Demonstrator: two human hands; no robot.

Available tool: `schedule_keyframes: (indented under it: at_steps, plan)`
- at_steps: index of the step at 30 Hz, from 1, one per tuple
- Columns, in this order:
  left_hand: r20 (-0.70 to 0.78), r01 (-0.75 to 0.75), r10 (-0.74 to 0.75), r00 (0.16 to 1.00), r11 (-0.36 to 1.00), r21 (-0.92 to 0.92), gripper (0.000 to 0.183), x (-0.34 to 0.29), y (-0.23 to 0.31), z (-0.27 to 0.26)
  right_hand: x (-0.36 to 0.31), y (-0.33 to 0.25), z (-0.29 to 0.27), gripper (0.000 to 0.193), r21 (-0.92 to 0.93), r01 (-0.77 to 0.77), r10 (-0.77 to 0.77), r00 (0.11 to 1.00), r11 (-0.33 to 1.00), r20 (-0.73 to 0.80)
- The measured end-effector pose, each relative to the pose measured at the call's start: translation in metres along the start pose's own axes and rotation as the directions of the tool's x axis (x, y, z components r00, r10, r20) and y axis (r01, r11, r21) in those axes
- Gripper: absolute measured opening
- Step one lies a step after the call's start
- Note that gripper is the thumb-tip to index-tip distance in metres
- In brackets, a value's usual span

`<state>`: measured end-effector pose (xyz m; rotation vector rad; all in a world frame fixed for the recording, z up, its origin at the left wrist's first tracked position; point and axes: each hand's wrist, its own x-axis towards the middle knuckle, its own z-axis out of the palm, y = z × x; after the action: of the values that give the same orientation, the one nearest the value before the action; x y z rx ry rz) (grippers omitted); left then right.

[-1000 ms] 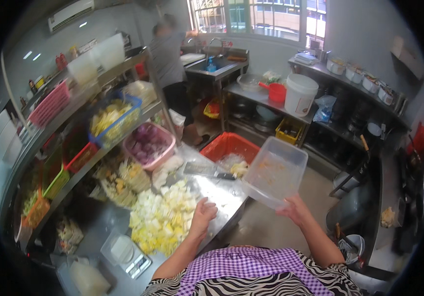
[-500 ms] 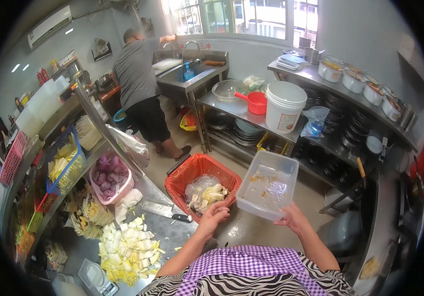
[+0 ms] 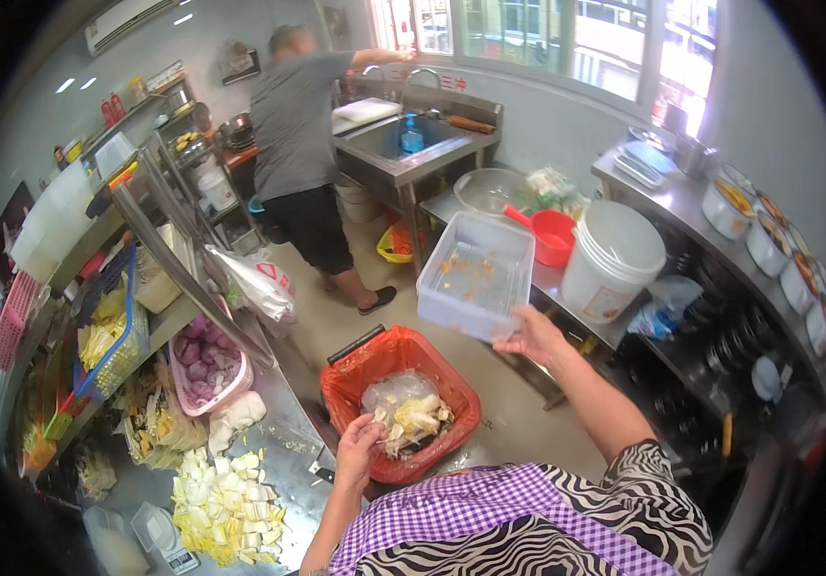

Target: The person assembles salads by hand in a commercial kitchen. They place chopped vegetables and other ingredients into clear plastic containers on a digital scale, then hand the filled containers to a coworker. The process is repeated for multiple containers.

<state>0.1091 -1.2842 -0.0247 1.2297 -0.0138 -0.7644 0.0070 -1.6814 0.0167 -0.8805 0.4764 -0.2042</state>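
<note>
My right hand (image 3: pixel 531 338) is closed on the near corner of a clear rectangular plastic container (image 3: pixel 475 312), which is tilted and has orange-brown bits stuck to its bottom. Over the near left edge of a red-lined bin (image 3: pixel 461 379), my left hand (image 3: pixel 362 447) hangs with loosely bent fingers and nothing visible in it. Cabbage scraps (image 3: pixel 418 420) and clear plastic film lie in the bin. On the steel table to the left is a heap of chopped cabbage (image 3: pixel 226 509). A knife's black handle (image 3: pixel 324 472) shows beside my left forearm; my arm and the table's edge leave little else of it visible.
Beyond the container stands a shelf with a red dipper (image 3: pixel 554 237), white buckets (image 3: pixel 615 264) and a clear bowl (image 3: pixel 492 192). A co-worker (image 3: pixel 298 144) stands by the sink (image 3: pixel 403 139). On the left are a pink basket of purple onions (image 3: pixel 209 360) and a small scale (image 3: pixel 181 559).
My right hand has carried the container farther away and toward the sink side, past the bin. My left hand has drawn back to the bin's near left edge. The view has turned.
</note>
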Motion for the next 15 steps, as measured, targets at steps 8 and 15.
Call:
schedule_keyframes:
  at_steps: [8, 15]
  plan:
    - [-0.391, -0.159, 0.14, 0.91, 0.987, -0.015, 0.035, 0.015, 0.002, 0.033, 0.281, -0.107, -0.015, 0.067, 0.022, 0.078, -0.075, 0.991, 0.997, -0.112]
    - [-0.642, -0.224, 0.073, 0.763, 0.962, -0.157, 0.03, 0.0, -0.019, 0.087, 0.44, -0.118, -0.053, 0.076, 0.083, 0.092, -0.043, 0.884, 0.992, -0.465]
